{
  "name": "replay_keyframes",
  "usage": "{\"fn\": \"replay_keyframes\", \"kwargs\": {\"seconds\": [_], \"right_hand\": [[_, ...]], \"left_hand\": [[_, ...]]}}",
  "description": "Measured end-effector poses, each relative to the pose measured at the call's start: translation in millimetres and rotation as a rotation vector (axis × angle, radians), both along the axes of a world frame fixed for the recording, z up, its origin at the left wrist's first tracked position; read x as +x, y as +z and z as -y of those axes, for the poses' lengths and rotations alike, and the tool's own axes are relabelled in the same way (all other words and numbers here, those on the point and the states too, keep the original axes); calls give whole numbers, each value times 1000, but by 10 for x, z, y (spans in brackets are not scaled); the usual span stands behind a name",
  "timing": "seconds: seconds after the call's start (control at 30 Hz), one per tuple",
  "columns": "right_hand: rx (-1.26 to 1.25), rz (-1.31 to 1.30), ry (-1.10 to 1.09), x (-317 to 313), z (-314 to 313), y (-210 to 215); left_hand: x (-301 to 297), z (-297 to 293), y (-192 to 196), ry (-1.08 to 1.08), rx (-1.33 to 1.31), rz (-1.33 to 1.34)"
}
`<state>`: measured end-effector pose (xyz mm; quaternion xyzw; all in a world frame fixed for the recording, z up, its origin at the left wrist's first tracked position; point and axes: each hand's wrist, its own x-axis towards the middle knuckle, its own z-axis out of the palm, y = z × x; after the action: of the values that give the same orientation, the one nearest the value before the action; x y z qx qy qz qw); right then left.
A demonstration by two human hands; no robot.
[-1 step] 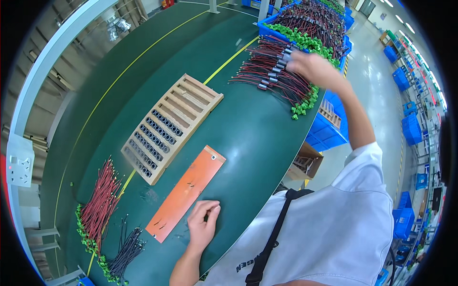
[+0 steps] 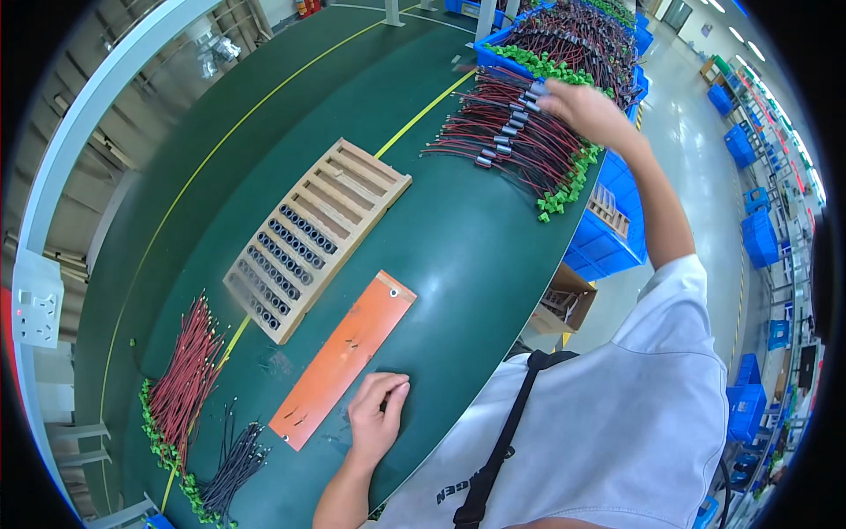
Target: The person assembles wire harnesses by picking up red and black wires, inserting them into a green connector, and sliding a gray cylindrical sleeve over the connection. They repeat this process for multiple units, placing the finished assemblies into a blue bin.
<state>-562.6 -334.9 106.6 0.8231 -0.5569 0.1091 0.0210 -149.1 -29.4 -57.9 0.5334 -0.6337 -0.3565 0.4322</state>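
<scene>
My right hand point(image 2: 582, 110) reaches to the far right, over a row of red and black wires point(image 2: 493, 123) with green connectors point(image 2: 564, 194) at their near ends. Its blurred fingertips are at one of the grey cylinders point(image 2: 508, 130) threaded on these wires; whether they grip it I cannot tell. My left hand point(image 2: 377, 413) rests on the green table, fingers curled in and thumb against them, with nothing visible in it. Beside it lies an orange board point(image 2: 339, 361) with small dark marks. Beyond the board, a wooden slotted tray point(image 2: 308, 238) holds rows of dark cylinders in its nearer slots.
At the near left lie red wires point(image 2: 185, 361) and black wires point(image 2: 236, 463) with green connectors. A blue bin point(image 2: 493, 55) heaped with wires stands at the far right. Another blue bin point(image 2: 599, 251) and a cardboard box point(image 2: 568, 300) sit beyond the table edge.
My right hand has shifted slightly away from me, along the row of grey cylinders. The left hand stays almost where it was.
</scene>
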Motion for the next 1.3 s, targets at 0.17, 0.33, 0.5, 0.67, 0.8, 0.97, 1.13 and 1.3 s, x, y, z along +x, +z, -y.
{"fn": "replay_keyframes", "kwargs": {"seconds": [0.17, 0.33, 0.5, 0.67, 0.8, 0.97, 1.13, 1.3], "right_hand": [[-62, 54, -176, -869, 941, -201], [34, 83, -130, -1106, 1201, -730], [49, 129, -143, -1148, 1095, -790], [-8, 67, -181, -1094, 955, -794], [-357, -204, -215, -1057, 833, -871], [-465, 292, 150, 235, 581, -900], [-5, 573, 642, 2137, 178, -1453], [136, 514, 692, 3058, -121, -1591]], "left_hand": [[0, 10, -33, -20, -48, 50], [33, 17, -38, -13, -26, 46], [41, 19, -63, -22, -20, 50], [38, 9, -60, -22, -21, 45], [27, 40, -39, -51, -27, 29], [102, 15, -25, -62, -19, 39], [99, 50, -97, -53, -79, 35], [232, -194, -35, -9, -204, 115]]}}
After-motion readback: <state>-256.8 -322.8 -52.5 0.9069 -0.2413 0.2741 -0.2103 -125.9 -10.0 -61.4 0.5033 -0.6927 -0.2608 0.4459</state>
